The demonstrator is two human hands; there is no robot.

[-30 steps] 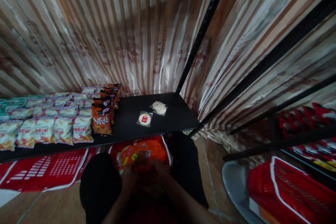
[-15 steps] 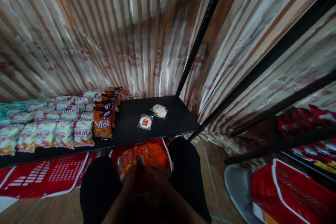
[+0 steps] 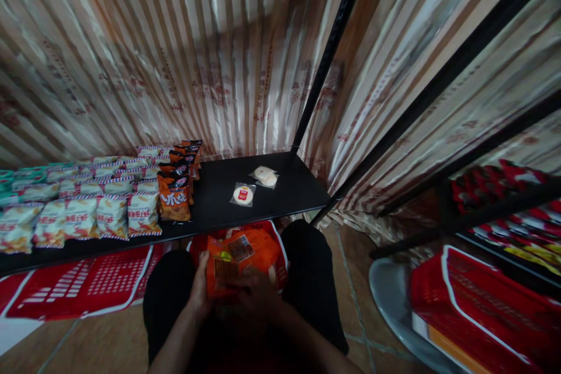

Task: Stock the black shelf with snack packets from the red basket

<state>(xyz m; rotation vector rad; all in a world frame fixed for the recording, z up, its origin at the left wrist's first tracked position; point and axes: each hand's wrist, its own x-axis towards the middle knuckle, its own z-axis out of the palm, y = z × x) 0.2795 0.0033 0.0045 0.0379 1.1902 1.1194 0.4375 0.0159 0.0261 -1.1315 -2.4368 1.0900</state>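
Note:
An orange snack bag [image 3: 245,248] with a printed label lies over the red basket [image 3: 284,257] between my knees. My left hand [image 3: 200,289] is closed on the left edge of this bag, its thumb along the side. Over the near part of the bag is my right hand [image 3: 256,289], dark and blurred; whether its fingers grip the bag I cannot make out. On the black shelf [image 3: 219,181] just beyond lie a small clear-wrapped rice cracker [image 3: 243,194] with a red label and overlapping clear packs of white crackers [image 3: 265,176].
Rows of pale snack bags [image 3: 81,216] stand on the shelf's left, beside a file of orange-and-black bags [image 3: 175,198]. Another red basket [image 3: 87,283] sits below. At right are a red basket [image 3: 477,310], a grey rounded object [image 3: 385,292] and a rack post [image 3: 333,58].
My left hand has moved left onto the orange bag's edge. The bag is turned so its printed label faces up. The whole view has shifted slightly.

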